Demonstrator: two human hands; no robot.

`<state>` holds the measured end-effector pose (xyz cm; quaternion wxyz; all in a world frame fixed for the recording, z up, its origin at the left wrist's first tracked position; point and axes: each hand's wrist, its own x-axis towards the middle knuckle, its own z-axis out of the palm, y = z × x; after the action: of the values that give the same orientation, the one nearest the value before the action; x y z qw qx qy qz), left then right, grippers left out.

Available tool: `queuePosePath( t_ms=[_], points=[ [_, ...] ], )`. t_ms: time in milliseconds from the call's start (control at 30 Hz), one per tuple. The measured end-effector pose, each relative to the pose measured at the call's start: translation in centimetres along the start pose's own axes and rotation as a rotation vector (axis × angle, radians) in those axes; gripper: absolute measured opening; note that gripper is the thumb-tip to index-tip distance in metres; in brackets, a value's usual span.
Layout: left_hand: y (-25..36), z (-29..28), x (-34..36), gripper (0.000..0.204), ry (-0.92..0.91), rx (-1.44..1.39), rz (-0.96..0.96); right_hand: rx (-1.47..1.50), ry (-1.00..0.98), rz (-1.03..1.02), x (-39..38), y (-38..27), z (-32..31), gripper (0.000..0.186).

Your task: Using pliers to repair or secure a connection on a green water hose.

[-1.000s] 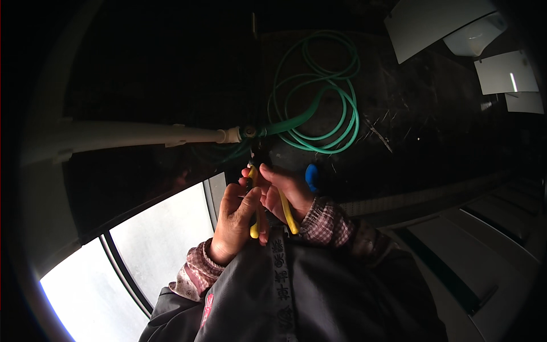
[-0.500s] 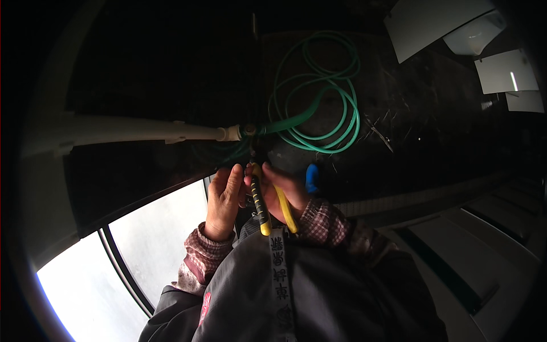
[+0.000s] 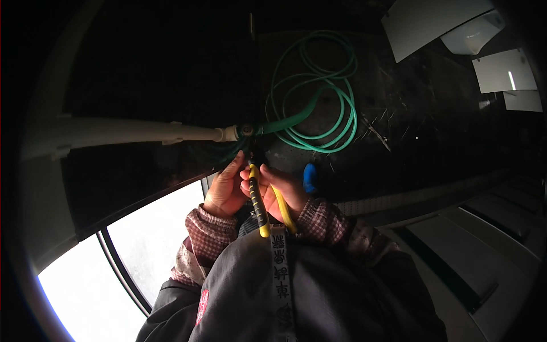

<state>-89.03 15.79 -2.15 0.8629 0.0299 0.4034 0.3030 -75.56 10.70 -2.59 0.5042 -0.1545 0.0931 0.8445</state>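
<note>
My right hand (image 3: 288,192) grips a pair of pliers (image 3: 258,202) with yellow and black handles. The handles are spread apart and point back toward my apron; the jaws are dark and hard to make out. Close beside the jaws is my left hand (image 3: 223,191), its thumb stretched forward and its fingers curled in. Whatever lies between those fingers is hidden in shadow. Just ahead of both hands, a white pipe (image 3: 194,133) ends in a fitting (image 3: 246,130), where a green hose (image 3: 285,122) joins it.
The hose lies in loose coils on a dark floor (image 3: 410,137). A blue shoe tip (image 3: 310,178) shows past my right hand. Bright window panes (image 3: 154,245) are at the lower left, white panels (image 3: 439,25) at the upper right, and pale boards (image 3: 456,251) at the lower right.
My left hand has moved forward, its thumb now reaching past the plier jaws toward the fitting. The right hand keeps its grip on the pliers, almost in place.
</note>
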Motion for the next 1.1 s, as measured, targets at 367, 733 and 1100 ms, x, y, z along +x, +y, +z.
queuePosePath(
  t_ms=[367, 733, 1100],
  points=[
    [-0.5, 2.4, 0.5, 0.03, -0.161, -0.193, -0.309, -0.637, 0.32, -0.03, -0.4, -1.1, -0.1, 0.041],
    [-1.8, 0.1, 2.2, 0.033, -0.207, -0.04, -0.12, -1.426, 0.161, -0.043, -3.2, -1.7, 0.2, 0.075],
    [-2.3, -1.8, 3.4, 0.034, -0.152, -0.017, -0.086, -0.977, 0.361, -0.024, -2.4, 0.4, -0.2, 0.061]
  ],
)
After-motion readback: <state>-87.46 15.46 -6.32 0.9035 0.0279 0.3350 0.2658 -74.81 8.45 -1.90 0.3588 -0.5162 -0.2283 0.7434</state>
